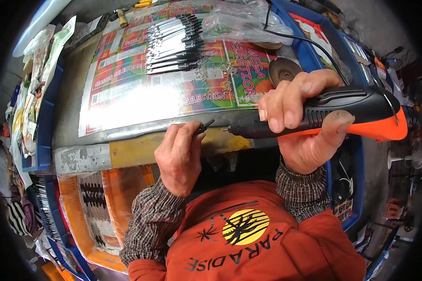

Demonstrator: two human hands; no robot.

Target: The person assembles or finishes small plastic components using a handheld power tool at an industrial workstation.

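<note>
My right hand (305, 112) is wrapped round a black and orange electric screwdriver (361, 110), held level with its thin tip pointing left. My left hand (177, 157) pinches a small dark part (206, 126), whose exact kind I cannot make out. A short gap separates that part from the screwdriver's tip, near the front edge of the bench. Beyond my hands lies a row of slim silver pieces with black ends (173, 44) on a glossy printed sheet (119, 84). Tiny silvery parts, which look like screws (202, 72), are scattered to the right of the row.
A dark round dish (283, 70) sits beyond my right hand, and clear plastic bags (239, 23) lie at the back. A black cable (309, 40) crosses the right side. Blue bins (44, 126) flank the bench; an orange crate (115, 196) with dark-ended pieces stands below.
</note>
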